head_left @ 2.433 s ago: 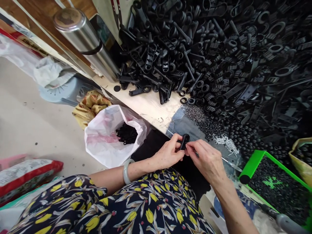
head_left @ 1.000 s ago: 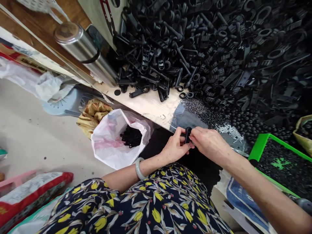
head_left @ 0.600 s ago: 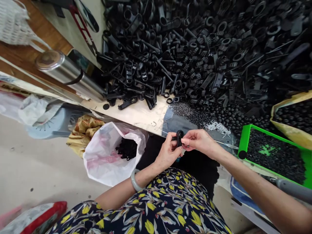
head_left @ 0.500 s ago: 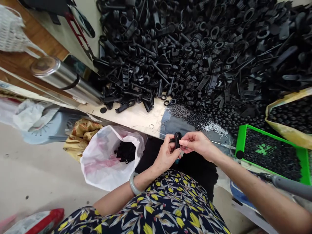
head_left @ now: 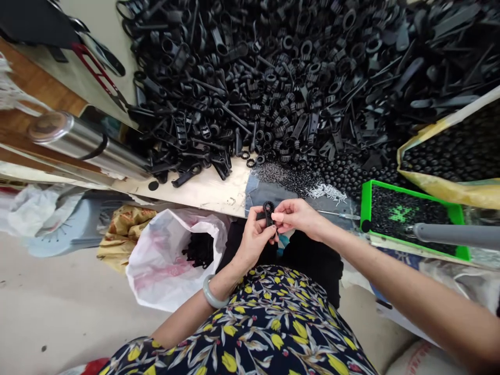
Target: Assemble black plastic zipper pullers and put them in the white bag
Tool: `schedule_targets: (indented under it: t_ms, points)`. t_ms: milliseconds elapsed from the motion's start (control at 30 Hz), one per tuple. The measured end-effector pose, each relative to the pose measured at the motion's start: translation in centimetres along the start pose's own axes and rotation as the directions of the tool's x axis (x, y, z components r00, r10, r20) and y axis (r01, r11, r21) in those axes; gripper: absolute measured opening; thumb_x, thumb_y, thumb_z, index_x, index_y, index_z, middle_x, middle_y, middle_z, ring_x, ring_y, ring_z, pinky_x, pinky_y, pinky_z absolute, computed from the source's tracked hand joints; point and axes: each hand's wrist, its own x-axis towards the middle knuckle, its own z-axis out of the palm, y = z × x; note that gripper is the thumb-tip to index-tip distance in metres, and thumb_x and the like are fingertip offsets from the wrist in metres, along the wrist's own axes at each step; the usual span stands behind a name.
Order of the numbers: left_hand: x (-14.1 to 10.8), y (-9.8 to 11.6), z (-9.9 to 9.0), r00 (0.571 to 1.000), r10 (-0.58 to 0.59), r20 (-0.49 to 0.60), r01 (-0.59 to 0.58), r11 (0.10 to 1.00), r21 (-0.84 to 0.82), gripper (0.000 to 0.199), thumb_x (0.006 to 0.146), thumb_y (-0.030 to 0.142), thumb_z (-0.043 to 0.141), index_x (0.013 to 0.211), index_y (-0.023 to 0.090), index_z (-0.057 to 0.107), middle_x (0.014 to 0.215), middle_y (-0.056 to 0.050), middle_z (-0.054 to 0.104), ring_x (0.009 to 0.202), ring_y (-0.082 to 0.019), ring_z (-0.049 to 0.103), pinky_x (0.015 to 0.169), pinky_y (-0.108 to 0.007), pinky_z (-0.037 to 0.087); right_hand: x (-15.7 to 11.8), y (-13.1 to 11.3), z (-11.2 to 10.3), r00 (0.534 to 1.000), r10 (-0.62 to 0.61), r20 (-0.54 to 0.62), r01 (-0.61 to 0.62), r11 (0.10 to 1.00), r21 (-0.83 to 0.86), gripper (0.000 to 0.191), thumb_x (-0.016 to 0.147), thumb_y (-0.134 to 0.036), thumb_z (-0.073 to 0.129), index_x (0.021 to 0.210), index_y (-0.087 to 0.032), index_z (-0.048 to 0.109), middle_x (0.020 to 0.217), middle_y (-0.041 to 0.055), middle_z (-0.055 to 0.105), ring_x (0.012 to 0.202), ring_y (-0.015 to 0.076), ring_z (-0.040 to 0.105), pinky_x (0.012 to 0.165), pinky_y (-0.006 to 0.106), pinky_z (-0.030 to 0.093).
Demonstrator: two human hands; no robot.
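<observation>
Between my two hands, in front of my lap, is a black plastic part with a round ring-shaped end (head_left: 269,207). My left hand (head_left: 255,235) is closed around its body, with the ring end pointing up. The fingertips of my right hand (head_left: 294,216) are pinched together against the side of the part. Anything small between those fingertips is hidden. A screwdriver (head_left: 339,214) with a clear handle lies on the table edge just beyond my right wrist. Past my hands, a grey cloth patch (head_left: 273,191) carries small screws and silver pins (head_left: 327,192).
A large heap of black plastic parts (head_left: 250,78) covers the table. At right stand a green tray (head_left: 366,200) of small black pieces, a yellow-edged bag (head_left: 425,179) and a grey bar (head_left: 453,234). Left are a steel flask (head_left: 89,143) and a white bag (head_left: 156,265) holding black parts.
The view has shifted, so the table and tray sit further left. The ring end of the black part now faces me more. Both hands stay closed at it.
</observation>
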Motion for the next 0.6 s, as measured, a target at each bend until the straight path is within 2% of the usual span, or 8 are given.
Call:
schedule_targets:
  t_ms: [133,300,400,433,500,567,600]
  points:
    - [0.0,1.3,-0.2,1.0,-0.006,0.018,0.005,1.0,0.01,0.048,0.082,0.029,0.074,0.117,0.024,0.041,0.072,0.008,0.067,0.057,-0.01,0.063,0.053,-0.019,0.045,-0.2,0.2,0.1,0.996,-0.09,0.011,0.09,0.996,-0.004,0.05,0.067,-0.057,0.091,0.085,-0.015,0.069,0.072,0.0021,0.072,0.062,0.0109,0.068,0.062,0.023,0.062]
    - [-0.3,1.9,-0.3,1.0,0.009,-0.004,-0.008,0.999,0.044,0.047,0.083,0.028,0.072,0.118,0.023,0.041,0.073,0.006,0.067,0.058,-0.01,0.062,0.055,-0.019,0.046,-0.1,-0.1,0.3,0.996,-0.088,0.032,0.089,0.995,-0.037,0.05,0.069,-0.059,0.087,0.085,-0.015,0.068,0.073,0.0028,0.072,0.061,0.0122,0.067,0.062,0.026,0.06]
    - [-0.3,1.9,-0.4,1.0,-0.021,-0.005,0.021,0.999,0.034,0.046,0.083,0.026,0.071,0.118,0.022,0.042,0.073,0.006,0.068,0.056,-0.009,0.062,0.053,-0.019,0.044,-0.3,-0.2,0.2,0.989,-0.146,-0.022,0.136,0.959,-0.248,0.038,0.078,-0.052,0.081,0.087,-0.018,0.069,0.071,0.0018,0.072,0.061,0.0143,0.068,0.061,0.026,0.057]
    - [-0.3,1.9,-0.4,0.999,-0.038,-0.001,0.038,0.999,0.026,0.045,0.083,0.025,0.07,0.118,0.022,0.042,0.075,0.005,0.07,0.056,-0.009,0.062,0.052,-0.018,0.044,-0.5,-0.2,0.0,0.974,-0.222,-0.052,0.188,0.91,-0.37,0.031,0.082,-0.048,0.079,0.088,-0.019,0.069,0.072,0.0013,0.072,0.062,0.0145,0.067,0.061,0.026,0.055]
    - [-0.2,2.1,-0.4,0.997,-0.073,0.006,0.073,0.997,0.007,0.045,0.083,0.025,0.07,0.117,0.022,0.042,0.08,0.003,0.074,0.055,-0.009,0.062,0.05,-0.018,0.042,-0.8,-0.3,-0.3,0.9,-0.434,-0.047,0.317,0.725,-0.611,0.017,0.091,-0.038,0.071,0.09,-0.021,0.07,0.079,0.0012,0.074,0.068,0.0146,0.068,0.065,0.026,0.052]
    - [-0.1,2.3,-0.3,0.995,-0.095,0.008,0.095,0.995,-0.009,0.044,0.082,0.025,0.07,0.116,0.022,0.042,0.085,0.0,0.076,0.054,-0.009,0.062,0.049,-0.018,0.042,-1.1,-0.3,-0.7,0.807,-0.588,0.049,0.429,0.527,-0.734,0.012,0.096,-0.029,0.064,0.09,-0.022,0.071,0.087,0.0019,0.074,0.075,0.0143,0.068,0.069,0.025,0.05]
    - [0.0,2.4,-0.2,0.995,-0.102,0.003,0.102,0.995,-0.017,0.044,0.08,0.025,0.07,0.115,0.022,0.043,0.085,0.0,0.076,0.054,-0.009,0.062,0.049,-0.018,0.042,-1.1,-0.3,-0.8,0.778,-0.621,0.095,0.465,0.468,-0.751,0.015,0.098,-0.026,0.061,0.09,-0.022,0.072,0.088,0.0022,0.074,0.077,0.0141,0.068,0.07,0.025,0.049]
